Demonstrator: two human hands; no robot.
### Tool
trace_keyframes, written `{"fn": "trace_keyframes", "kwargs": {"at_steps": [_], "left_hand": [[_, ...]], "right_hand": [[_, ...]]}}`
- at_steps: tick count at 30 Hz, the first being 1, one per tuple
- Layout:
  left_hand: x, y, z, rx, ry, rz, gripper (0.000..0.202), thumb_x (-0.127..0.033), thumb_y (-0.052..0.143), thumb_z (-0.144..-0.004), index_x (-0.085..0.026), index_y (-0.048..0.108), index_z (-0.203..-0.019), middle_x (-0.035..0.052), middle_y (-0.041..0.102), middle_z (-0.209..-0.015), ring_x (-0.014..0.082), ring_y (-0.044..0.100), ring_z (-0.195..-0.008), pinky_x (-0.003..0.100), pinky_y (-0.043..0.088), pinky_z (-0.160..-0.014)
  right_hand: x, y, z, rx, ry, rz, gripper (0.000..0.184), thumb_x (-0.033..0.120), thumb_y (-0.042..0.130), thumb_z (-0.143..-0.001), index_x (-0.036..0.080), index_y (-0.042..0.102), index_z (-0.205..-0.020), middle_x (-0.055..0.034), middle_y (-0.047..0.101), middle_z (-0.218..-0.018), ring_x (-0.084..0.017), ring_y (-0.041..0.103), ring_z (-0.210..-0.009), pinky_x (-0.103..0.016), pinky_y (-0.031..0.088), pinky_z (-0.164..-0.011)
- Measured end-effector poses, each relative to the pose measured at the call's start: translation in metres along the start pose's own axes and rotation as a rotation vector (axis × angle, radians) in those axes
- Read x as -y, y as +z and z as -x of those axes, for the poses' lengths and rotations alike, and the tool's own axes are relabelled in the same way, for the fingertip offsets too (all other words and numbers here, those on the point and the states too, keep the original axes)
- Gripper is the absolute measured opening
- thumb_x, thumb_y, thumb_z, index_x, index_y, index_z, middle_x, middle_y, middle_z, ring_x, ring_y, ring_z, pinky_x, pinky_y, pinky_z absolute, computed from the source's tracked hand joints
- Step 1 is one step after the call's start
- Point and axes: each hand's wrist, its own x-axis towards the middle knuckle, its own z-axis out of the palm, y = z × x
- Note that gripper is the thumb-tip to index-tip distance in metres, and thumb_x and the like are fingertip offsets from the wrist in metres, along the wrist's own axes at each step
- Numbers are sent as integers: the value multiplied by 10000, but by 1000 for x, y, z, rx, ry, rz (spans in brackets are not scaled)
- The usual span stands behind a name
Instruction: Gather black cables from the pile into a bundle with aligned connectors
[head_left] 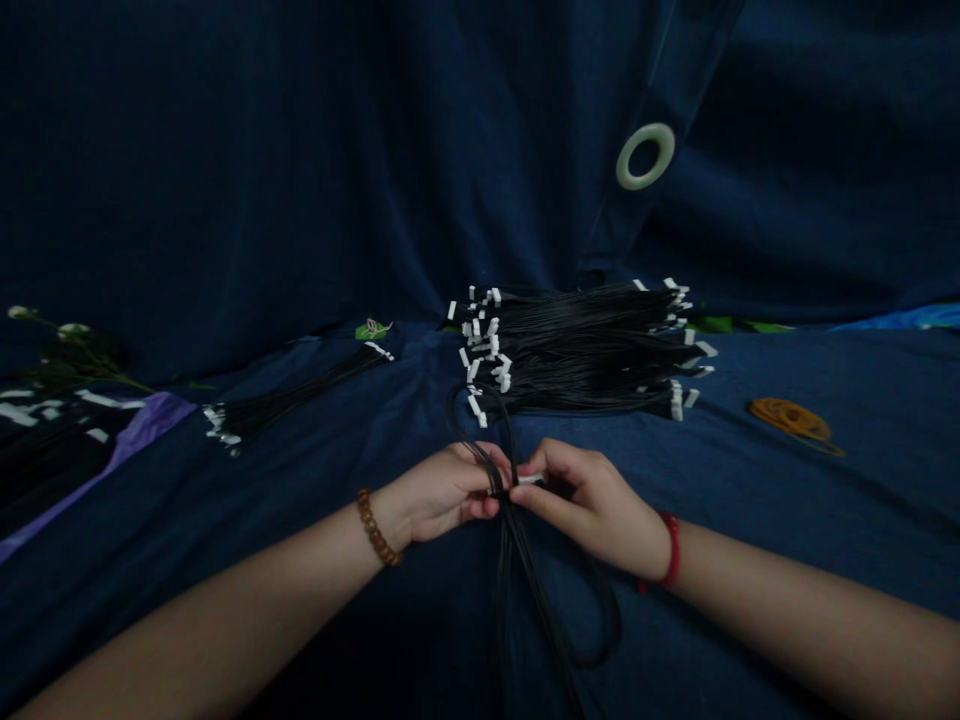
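My left hand [442,492] and my right hand [592,505] meet at the middle of a dark blue cloth [300,520]. Both pinch a small bundle of thin black wires [525,570] that loops up behind the fingers and trails down toward me. The left fingers are closed round the bundle. The right thumb and forefinger pinch a small white connector [529,480] at the bundle. A beaded bracelet is on my left wrist, a red band on my right. Just beyond the hands lies a big stack of black wires with white connectors [585,350].
A smaller bundle of black wires [292,395] lies at the left. More white-tipped wires [45,420] sit at the far left edge near a purple patch. Orange rubber bands [791,420] lie at the right. A pale ring [645,156] hangs on the cloth backdrop.
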Motion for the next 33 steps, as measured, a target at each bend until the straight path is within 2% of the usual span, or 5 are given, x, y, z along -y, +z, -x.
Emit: {"fn": "trace_keyframes", "kwargs": {"at_steps": [7,18,22,28,33], "left_hand": [[3,2,1,12,25,40,139,-23,643,-589,-124,549,-595,-60,494,-489,3,432,-373,85,324,-363],[2,-5,1,80,99,191,151,-98,620,-627,-95,628,-778,31,596,-674,83,549,-567,183,420,-536],[3,0,1,5,130,146,132,-172,684,-665,-106,603,-745,-6,562,-622,37,489,-509,144,362,-489],[4,4,-1,-91,153,50,124,-136,673,-668,-108,580,-745,-31,540,-603,12,443,-466,131,332,-459],[7,8,-1,-162,184,-40,106,-90,626,-674,-118,551,-743,-54,510,-560,13,420,-431,134,299,-421]], "right_hand": [[-8,5,-6,32,172,-224,185,304,607,-758,166,492,-712,49,489,-565,-73,437,-467,-202,345,-448],[-16,0,-13,-36,169,-372,249,317,687,-692,175,485,-727,37,555,-657,-77,501,-567,-210,379,-536],[-16,0,-13,-6,157,-374,250,298,721,-658,162,524,-728,16,585,-710,-97,537,-646,-236,414,-618],[-9,-3,-13,24,201,-345,236,377,589,-779,144,571,-752,23,528,-619,-74,470,-520,-217,392,-511],[-9,0,-13,37,290,-302,249,368,616,-733,151,512,-794,31,517,-621,-72,476,-483,-198,414,-434]]}}
